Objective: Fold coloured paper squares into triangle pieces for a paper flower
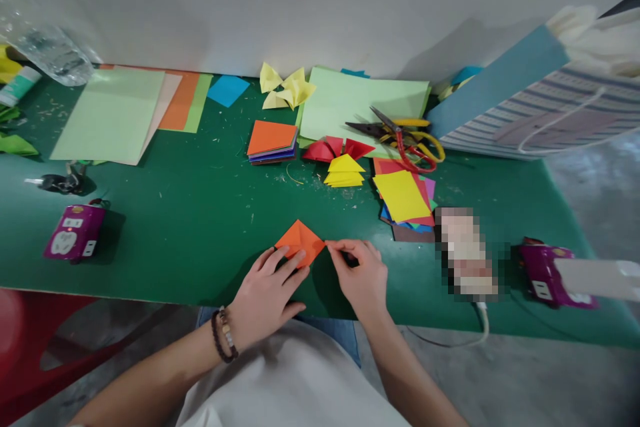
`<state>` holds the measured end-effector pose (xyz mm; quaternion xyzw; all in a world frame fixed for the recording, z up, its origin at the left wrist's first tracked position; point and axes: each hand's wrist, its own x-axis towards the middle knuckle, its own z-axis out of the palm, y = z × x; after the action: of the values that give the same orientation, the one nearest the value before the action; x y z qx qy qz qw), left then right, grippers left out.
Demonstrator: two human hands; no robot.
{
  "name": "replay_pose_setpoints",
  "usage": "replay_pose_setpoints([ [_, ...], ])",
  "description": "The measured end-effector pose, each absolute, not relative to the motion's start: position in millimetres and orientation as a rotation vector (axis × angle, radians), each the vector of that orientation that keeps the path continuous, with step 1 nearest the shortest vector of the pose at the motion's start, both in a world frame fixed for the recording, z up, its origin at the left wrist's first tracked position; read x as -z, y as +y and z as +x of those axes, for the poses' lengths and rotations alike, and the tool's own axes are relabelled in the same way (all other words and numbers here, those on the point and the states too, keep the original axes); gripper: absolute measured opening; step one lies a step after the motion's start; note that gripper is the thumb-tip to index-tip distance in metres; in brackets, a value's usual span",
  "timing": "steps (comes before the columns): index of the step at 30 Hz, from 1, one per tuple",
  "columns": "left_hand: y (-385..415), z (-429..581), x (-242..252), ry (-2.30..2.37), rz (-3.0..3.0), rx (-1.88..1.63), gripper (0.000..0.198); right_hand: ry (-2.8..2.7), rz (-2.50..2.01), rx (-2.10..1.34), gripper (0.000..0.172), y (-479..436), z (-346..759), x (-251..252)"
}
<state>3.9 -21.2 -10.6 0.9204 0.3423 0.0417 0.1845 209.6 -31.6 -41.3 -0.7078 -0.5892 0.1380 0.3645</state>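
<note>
A folded orange paper lies near the front edge of the green table. My left hand rests flat on its lower left part, fingers stretched out and pressing it down. My right hand pinches the paper's right corner between thumb and fingertips. A beaded bracelet sits on my left wrist.
Behind are an orange-topped paper stack, yellow folded pieces, red folded pieces, a mixed stack with a yellow sheet, scissors on green sheets, and large sheets at left. Purple devices flank me. A striped bag lies right.
</note>
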Motion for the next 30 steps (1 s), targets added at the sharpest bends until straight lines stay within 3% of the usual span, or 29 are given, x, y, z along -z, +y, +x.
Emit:
replay_pose_setpoints([
  [6,-23,3,14,0.984,2.546,-0.185,0.053,-1.520,-1.867,-0.342,0.015,-29,218,38],
  [12,-27,2,17,0.986,2.504,-0.271,0.055,-1.562,-1.813,-0.649,0.023,-18,209,35],
  [16,-24,-2,13,0.907,2.433,-0.705,0.039,-1.280,-1.712,-0.947,0.025,-5,208,28],
  [19,0,-1,-3,1.202,2.131,-1.091,0.040,-1.137,-1.521,-1.218,0.036,12,218,10],
  [21,26,3,-21,1.370,1.825,-1.060,0.060,-1.154,-1.432,-1.305,0.039,27,224,-10],
  [22,41,5,-32,1.314,1.722,-0.976,0.057,-1.190,-1.398,-1.296,0.038,34,226,-23],
  [24,68,10,-55,1.130,1.608,-0.737,0.031,-1.314,-1.341,-1.228,0.037,48,230,-51],
  [30,101,22,-114,1.057,1.615,-0.795,0.028,-1.570,-1.318,-0.962,0.036,68,232,-124],
])
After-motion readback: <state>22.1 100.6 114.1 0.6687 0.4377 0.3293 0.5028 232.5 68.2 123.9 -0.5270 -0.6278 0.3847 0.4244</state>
